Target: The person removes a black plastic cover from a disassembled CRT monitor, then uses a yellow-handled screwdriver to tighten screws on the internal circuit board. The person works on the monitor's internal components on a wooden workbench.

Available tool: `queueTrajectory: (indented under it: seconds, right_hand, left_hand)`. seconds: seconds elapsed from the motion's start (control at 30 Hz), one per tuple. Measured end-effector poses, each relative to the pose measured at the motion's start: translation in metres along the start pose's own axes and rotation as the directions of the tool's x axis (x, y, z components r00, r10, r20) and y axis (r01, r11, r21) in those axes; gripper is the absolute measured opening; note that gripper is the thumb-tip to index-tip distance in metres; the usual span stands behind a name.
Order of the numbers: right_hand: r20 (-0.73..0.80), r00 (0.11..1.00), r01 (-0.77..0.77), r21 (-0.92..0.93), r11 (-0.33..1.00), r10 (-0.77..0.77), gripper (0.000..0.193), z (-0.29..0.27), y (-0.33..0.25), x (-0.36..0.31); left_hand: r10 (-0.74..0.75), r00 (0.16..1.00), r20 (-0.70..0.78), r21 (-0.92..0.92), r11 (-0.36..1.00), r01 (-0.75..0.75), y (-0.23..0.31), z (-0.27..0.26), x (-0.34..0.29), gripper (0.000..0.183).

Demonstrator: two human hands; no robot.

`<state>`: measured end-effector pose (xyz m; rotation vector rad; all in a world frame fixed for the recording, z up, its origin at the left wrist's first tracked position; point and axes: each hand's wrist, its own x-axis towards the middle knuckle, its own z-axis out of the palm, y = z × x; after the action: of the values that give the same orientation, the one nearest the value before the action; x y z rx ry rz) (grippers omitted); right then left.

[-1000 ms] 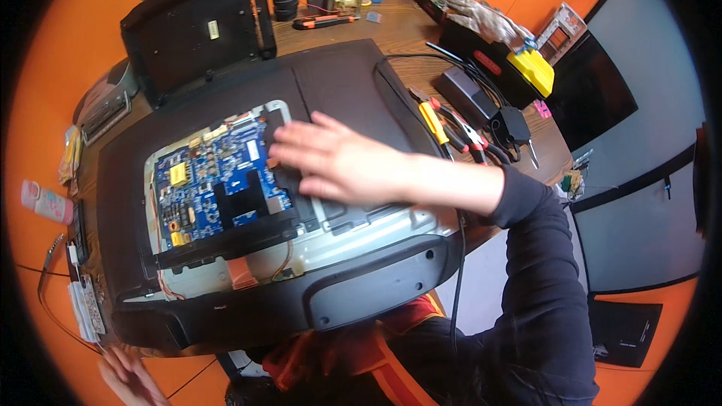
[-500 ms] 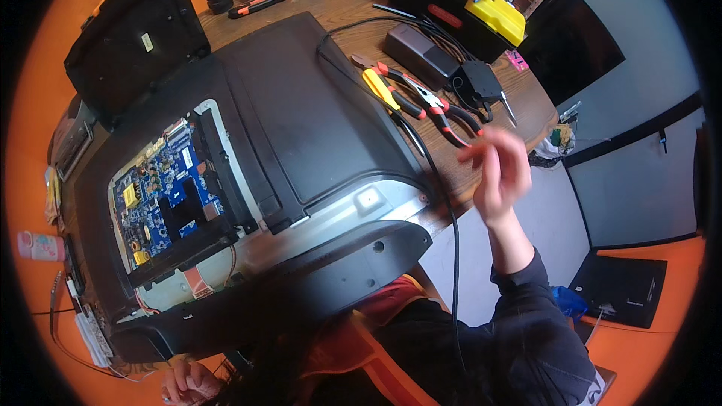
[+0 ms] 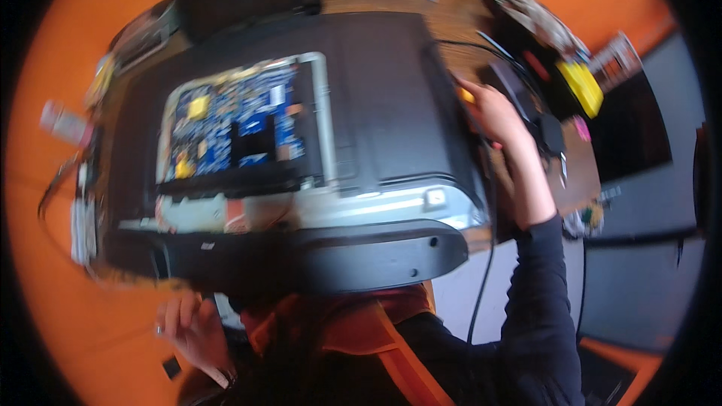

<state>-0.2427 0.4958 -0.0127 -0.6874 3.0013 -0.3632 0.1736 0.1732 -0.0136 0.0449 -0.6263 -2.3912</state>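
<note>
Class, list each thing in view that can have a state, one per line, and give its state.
Black casing: lying on the wooden table, opened
Blue circuit board: exposed
Black panel: standing upright
Left hand: fingers loosely curled, apparently empty
Right hand: at the yellow-handled tool; grip unclear
Pale gloves: lying in a heap

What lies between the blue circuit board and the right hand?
The head view shows a black strip, a silver frame edge, then the dark back panel before the right hand.
</note>
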Motion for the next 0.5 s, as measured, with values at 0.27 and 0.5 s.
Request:
queueTrajectory:
  seconds: [0.27, 0.5]
  right_hand:
    - [0.146, 0.989, -0.037, 0.297, 0.954, -0.007, 0.031, -0.010, 0.010, 0.007]
    - [0.056, 0.998, -0.014, 0.278, 0.960, -0.002, 0.021, -0.006, 0.019, 0.007]
  left_hand:
    - [-0.092, 0.996, 0.005, -0.127, 0.988, 0.092, -0.010, 0.025, 0.010, 0.015]
    - [-0.135, 0.990, 0.033, -0.067, 0.988, 0.137, -0.021, 0.025, 0.012, 0.014]
